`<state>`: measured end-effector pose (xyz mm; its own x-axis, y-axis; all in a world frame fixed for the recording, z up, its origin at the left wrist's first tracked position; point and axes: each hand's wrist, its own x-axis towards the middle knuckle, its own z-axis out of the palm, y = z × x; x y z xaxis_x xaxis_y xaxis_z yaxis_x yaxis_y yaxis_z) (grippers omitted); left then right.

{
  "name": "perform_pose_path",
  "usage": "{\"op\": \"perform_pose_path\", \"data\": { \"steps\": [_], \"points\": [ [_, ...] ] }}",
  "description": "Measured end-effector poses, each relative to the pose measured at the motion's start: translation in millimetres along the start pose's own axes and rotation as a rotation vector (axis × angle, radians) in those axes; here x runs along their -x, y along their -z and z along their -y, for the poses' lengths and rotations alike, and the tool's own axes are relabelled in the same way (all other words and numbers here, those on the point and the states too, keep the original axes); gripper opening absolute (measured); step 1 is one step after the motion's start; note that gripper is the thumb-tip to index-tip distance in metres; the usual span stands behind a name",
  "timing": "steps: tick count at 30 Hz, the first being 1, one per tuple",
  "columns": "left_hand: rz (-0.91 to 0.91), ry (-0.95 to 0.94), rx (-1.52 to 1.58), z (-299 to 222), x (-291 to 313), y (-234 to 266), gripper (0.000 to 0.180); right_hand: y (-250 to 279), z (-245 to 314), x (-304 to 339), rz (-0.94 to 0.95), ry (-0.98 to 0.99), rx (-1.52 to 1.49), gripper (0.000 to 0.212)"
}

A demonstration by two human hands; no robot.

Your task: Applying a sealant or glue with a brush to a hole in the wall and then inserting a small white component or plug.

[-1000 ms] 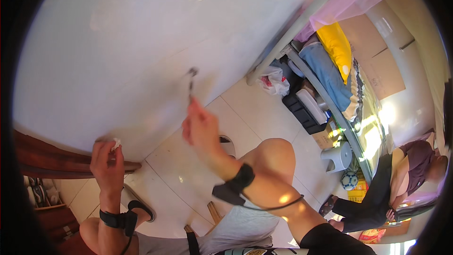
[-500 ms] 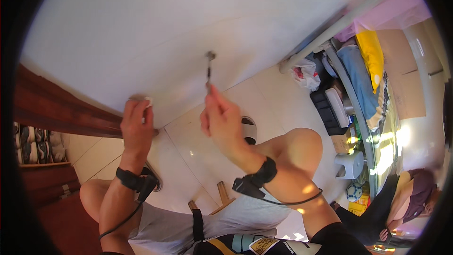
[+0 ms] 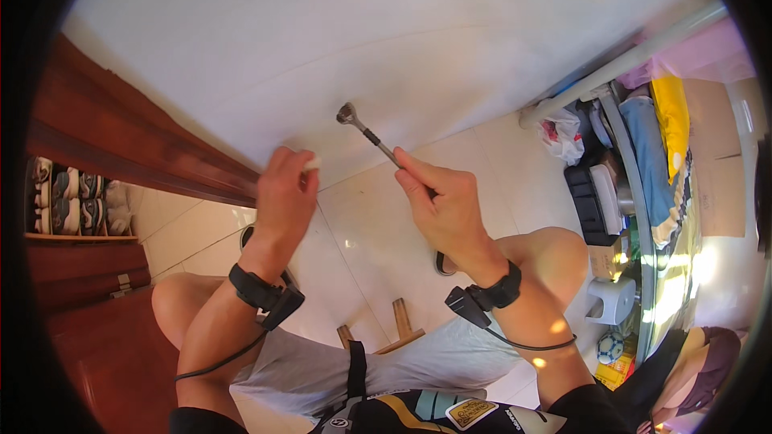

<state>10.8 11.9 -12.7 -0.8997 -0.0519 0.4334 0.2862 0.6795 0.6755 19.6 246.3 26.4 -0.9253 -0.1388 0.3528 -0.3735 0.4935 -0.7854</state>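
Note:
My right hand is closed around the lower end of a thin metal-handled tool. The tool has a dark band on its shaft and a small rounded head, silver at the edge and dark on its face. It points up and left, with the head in front of the white wall; whether it touches the wall I cannot tell. To its left, my left hand is closed with a small white piece between its fingertips. The fingers hide most of that piece. Both hands are close to the wall's lower part.
A reddish-brown wooden door frame stands at the left, with a shoe rack beyond it. At the right are a bed frame, a plastic bag, a grey stool, a ball and another person.
The view has shifted. The tool has tilted from nearly upright to leaning left, and its head shows more clearly. My left hand keeps its pinch on the white piece.

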Motion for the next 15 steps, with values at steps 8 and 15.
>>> {"op": "perform_pose_path", "data": {
  "steps": [8,15],
  "points": [
    [0.629,0.013,-0.009,-7.5,44.4,-19.0,0.021,-15.7,19.9,1.9,0.07,0.118,-0.105,0.04],
    [0.581,0.058,0.461,-19.6,59.8,-28.4,0.013,-56.9,39.6,3.1,0.105,0.238,-0.128,0.04]
  ]
}}
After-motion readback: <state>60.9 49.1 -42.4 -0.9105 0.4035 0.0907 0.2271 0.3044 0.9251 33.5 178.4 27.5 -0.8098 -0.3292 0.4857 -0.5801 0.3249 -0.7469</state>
